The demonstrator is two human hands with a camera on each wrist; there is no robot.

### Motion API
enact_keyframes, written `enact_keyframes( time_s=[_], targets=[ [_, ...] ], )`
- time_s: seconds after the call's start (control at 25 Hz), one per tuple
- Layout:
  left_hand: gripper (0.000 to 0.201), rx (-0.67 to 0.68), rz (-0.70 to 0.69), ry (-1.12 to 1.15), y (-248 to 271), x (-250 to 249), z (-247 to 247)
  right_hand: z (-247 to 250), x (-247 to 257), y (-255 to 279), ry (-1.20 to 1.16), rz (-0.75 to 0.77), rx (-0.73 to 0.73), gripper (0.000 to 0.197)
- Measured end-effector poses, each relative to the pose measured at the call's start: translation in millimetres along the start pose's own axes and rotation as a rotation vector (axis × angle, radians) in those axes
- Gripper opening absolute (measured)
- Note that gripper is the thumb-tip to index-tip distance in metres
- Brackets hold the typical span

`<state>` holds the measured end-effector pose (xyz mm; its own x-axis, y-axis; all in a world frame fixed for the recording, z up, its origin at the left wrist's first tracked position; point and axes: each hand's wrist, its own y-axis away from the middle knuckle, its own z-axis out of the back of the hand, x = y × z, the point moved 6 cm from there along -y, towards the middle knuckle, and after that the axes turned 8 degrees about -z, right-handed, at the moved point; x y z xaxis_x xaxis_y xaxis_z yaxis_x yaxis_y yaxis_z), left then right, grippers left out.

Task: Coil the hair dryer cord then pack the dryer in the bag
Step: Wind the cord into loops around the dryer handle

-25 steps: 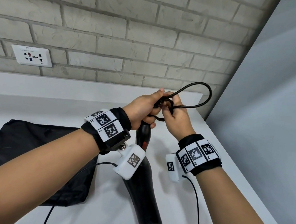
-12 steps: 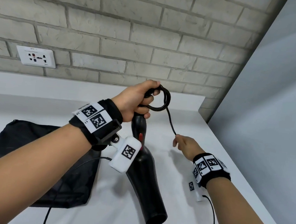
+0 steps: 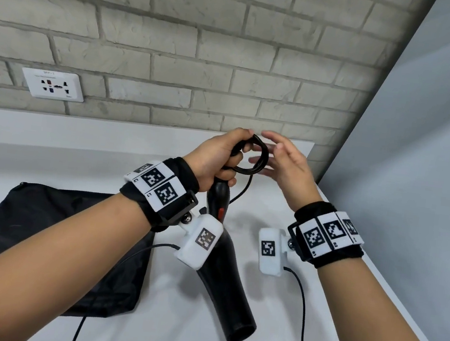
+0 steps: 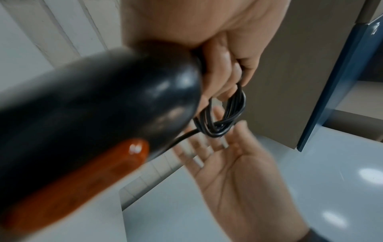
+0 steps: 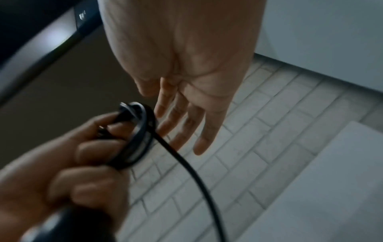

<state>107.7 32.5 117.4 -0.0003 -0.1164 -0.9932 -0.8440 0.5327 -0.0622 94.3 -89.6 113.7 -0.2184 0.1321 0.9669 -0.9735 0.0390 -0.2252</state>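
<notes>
Socket plate [image 3: 52, 85] was fixed to the brick wall [image 3: 233, 57] at far left. Below it, the black bag [image 3: 45, 244] lay flat on the white counter [image 3: 272, 305], left of the dryer and partly under the left forearm. The left hand [image 3: 214, 157] was clenched around the top of the hair dryer [image 3: 222, 270] handle and also gripped the coiled cord [image 3: 251, 156] against it; several loops stood out past the fingers [image 4: 225, 72]. The dryer's barrel pointed down towards the near counter edge, its mouth resting on or just above the surface; which, could not be told. A single strand of cord hung from the coil. The right hand [image 3: 287, 164] was released, fingers [image 5: 199, 131] straight and spread, palm facing the coil, just beside it; contact could not be confirmed. A grey panel [image 3: 433, 169] closed the right side.
</notes>
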Motion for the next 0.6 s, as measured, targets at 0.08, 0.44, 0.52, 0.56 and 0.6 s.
enact_keyframes(
  time_s=[0.08,0.44,0.52,0.56,0.6],
  targets=[
    [0.04,-0.007,0.011,-0.019,0.2,2.7,0.7,-5.0,16.3,1.0,0.028,0.095,-0.004,0.02],
    [0.033,-0.058,0.01,-0.124,3.1,4.7,2.8,-16.6,18.1,2.1,0.0,0.091,-0.038,0.034],
    [0.032,-0.045,0.011,-0.105,4.2,6.4,2.4,-17.7,12.2,2.0,0.016,0.077,0.009,0.032],
    [0.032,-0.028,0.003,-0.091,4.5,6.0,2.3,-21.4,8.2,2.3,0.035,0.066,0.066,0.025],
    [0.031,-0.004,-0.011,-0.074,4.4,4.7,1.9,-25.6,3.3,3.1,0.06,0.046,0.122,0.016]
  ],
)
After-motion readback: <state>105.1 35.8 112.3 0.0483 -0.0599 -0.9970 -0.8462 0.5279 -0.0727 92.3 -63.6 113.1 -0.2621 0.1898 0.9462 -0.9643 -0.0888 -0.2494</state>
